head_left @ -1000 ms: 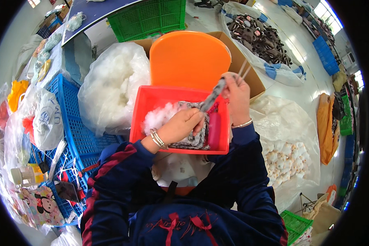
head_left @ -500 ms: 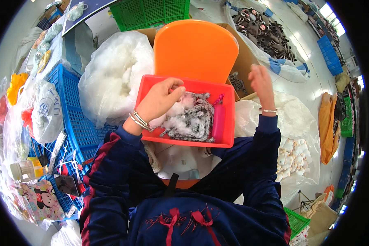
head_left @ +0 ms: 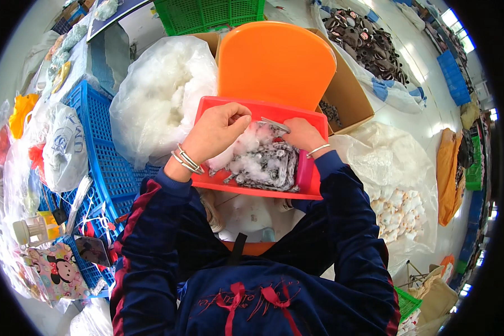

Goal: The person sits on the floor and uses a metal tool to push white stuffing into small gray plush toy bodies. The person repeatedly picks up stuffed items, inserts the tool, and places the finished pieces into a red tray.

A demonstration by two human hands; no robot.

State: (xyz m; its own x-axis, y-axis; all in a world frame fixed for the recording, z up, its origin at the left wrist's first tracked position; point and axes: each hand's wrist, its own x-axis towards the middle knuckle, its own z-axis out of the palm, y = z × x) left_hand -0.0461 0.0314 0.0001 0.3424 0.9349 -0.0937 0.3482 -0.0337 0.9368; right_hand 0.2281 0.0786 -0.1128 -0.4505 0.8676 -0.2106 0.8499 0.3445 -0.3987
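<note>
A red plastic bin sits before me at lap height. In it lie grey-and-black fuzzy pieces with white stuffing fluff over them, and a magenta object along the right side. My right hand is inside the bin's right part, closed on a slim silver metal tool that points left; its exact kind is unclear. Above the bin's left part hovers my left hand, thumb and fingers pinched together; whatever they may hold is too small to make out.
An orange chair back rises behind the bin. To the left are a clear bag of white stuffing and blue crates. On the right, a cardboard box, a white sheet with small pale pieces, and a pile of dark plush pieces.
My right hand has come down and left from beside the box into the bin, and the silver tool now shows in it. My left hand stays pinched, nearly in place.
</note>
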